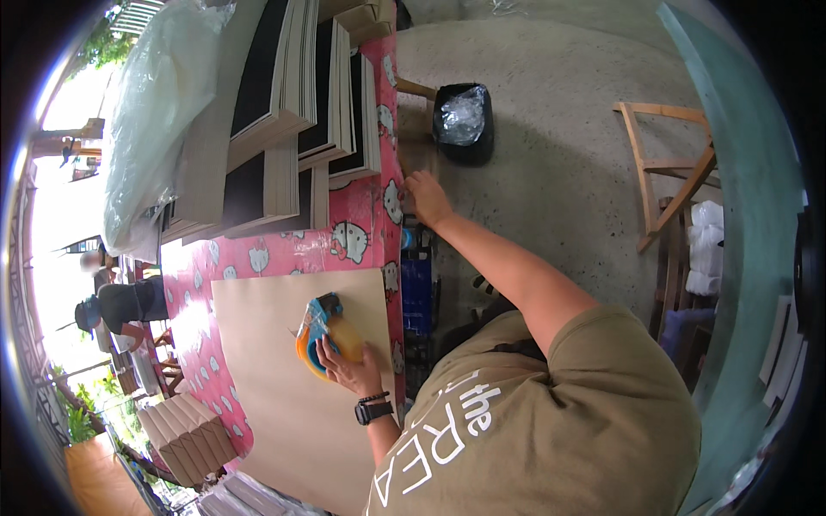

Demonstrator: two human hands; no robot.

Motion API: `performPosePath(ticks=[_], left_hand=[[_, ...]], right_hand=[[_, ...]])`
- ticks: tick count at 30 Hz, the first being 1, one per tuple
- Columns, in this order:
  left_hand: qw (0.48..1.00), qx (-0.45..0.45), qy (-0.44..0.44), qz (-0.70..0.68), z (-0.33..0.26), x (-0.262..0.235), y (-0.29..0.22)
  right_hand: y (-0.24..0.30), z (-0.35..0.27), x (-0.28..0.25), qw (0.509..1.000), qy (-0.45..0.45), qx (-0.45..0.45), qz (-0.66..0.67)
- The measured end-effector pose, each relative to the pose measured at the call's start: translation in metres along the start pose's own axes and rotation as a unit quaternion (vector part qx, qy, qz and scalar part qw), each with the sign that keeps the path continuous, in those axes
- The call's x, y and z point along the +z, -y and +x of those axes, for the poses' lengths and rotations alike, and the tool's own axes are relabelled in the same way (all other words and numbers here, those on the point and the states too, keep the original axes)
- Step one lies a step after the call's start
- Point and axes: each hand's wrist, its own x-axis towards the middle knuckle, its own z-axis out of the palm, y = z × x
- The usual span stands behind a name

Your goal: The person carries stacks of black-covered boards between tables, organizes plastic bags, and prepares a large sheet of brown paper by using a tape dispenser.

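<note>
My left hand [348,368], with a dark watch and a bracelet at the wrist, is closed around a blue and orange tape dispenser [320,320] that carries a roll of yellowish tape. The dispenser is over a large brown sheet [284,413] of paper or board spread on the table. My right hand [428,198] is at the table's edge, apart from the dispenser. Its fingers are bent against that edge, and whatever they hold is hidden.
A pink patterned cover lies over the table [351,241]. Stacks of board with black faces [275,185] and clear plastic wrap [159,146] stand on it. Brown bundles [187,437] are at lower left. A black bin [463,125] and wooden frame [662,163] are on the floor. Another person [129,305] is far left.
</note>
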Motion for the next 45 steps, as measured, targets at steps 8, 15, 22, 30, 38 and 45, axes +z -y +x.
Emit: performPosePath(ticks=[8, 15, 22, 30, 38, 45], left_hand=[[1.0, 0.0, -0.01, -0.013, 0.001, -0.003, -0.002], [1.0, 0.0, 0.01, -0.029, -0.004, -0.006, 0.005], [0.998, 0.014, 0.01, -0.059, -0.005, -0.009, 0.006], [0.998, 0.022, -0.008, -0.062, -0.005, -0.006, 0.006], [0.999, -0.003, -0.001, -0.05, -0.001, -0.008, 0.0], [0.998, -0.021, -0.027, -0.044, -0.003, -0.005, -0.002]], right_hand=[[0.011, -0.002, -0.005, 0.998, 0.059, 0.025, -0.01], [-0.007, -0.102, 0.007, 0.933, 0.262, 0.194, 0.153], [-0.011, -0.062, -0.025, 0.848, 0.331, 0.362, 0.203], [0.009, -0.041, 0.017, 0.95, 0.054, 0.183, 0.248], [0.014, -0.03, 0.012, 0.944, 0.133, 0.205, 0.224], [0.035, -0.035, -0.013, 0.961, 0.169, 0.119, 0.183]])
